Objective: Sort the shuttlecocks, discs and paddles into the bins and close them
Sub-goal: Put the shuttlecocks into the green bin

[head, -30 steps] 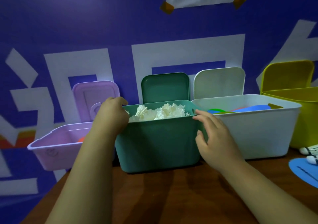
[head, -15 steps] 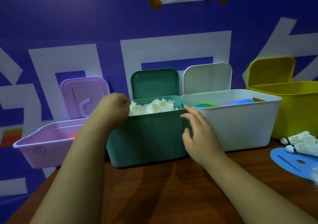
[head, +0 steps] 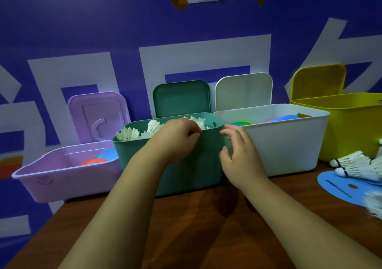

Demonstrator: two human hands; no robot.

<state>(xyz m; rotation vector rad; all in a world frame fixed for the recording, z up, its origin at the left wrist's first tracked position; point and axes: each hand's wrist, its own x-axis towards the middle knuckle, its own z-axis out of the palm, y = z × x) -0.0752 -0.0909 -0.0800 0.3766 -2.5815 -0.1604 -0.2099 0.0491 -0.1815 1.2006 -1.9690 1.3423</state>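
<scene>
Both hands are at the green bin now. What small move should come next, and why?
Probably the right hand should reach for the loose shuttlecocks on the table: the green bin holds shuttlecocks, and its lid stands open behind.

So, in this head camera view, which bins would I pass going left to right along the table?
Purple bin → green bin, filled with shuttlecocks → white bin → yellow bin, cut off by the right edge of the picture.
</scene>
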